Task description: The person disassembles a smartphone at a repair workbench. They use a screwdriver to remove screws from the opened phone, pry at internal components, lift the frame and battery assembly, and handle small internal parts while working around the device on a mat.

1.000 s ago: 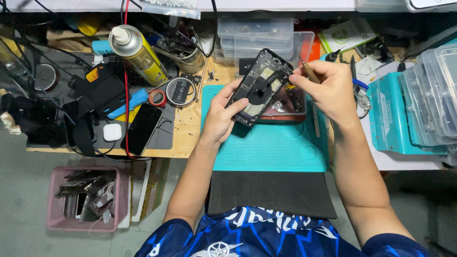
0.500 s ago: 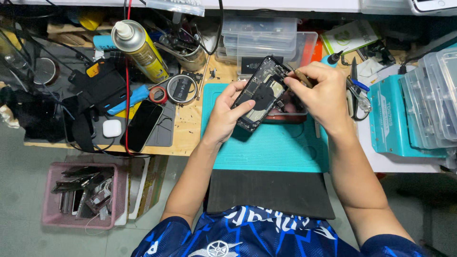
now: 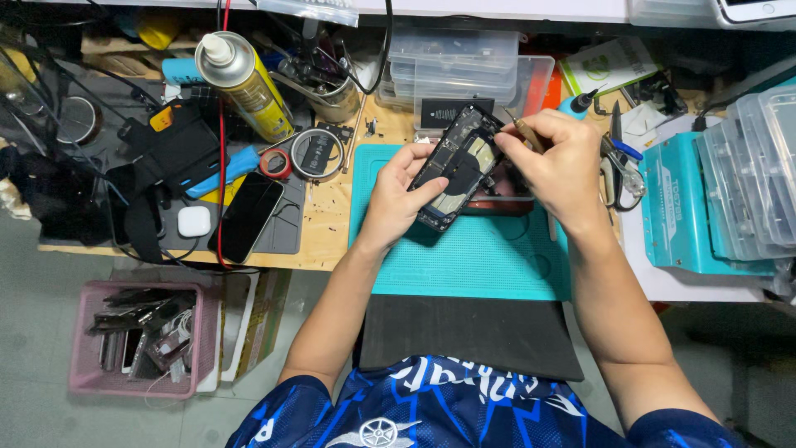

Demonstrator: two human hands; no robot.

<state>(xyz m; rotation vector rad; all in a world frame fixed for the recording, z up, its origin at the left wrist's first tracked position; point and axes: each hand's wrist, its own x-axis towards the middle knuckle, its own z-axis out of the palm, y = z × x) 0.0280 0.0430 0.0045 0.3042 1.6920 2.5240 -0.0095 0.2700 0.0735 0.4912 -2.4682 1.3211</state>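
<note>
My left hand (image 3: 400, 196) grips an opened phone body (image 3: 458, 164) by its lower edge, tilted above a teal work mat (image 3: 464, 257); the phone's dark inner parts and boards are exposed. My right hand (image 3: 557, 162) pinches a thin brown-handled tool (image 3: 524, 133) whose tip points at the phone's upper right edge. Both hands hover over the mat's far half, just in front of a shallow red tray (image 3: 507, 197) that is mostly hidden behind them.
A yellow spray can (image 3: 245, 83), a black phone (image 3: 246, 216), a white earbud case (image 3: 194, 221), tape rolls and cables crowd the left bench. Clear plastic boxes (image 3: 460, 66) stand behind; teal boxes (image 3: 692, 207) and stacked cases lie right. A pink basket (image 3: 141, 340) of phone parts sits on the floor.
The phone has tilted and come slightly lower and closer in my left hand. My right hand has shifted its pinch, and the tool's tip now meets the phone's upper right edge.
</note>
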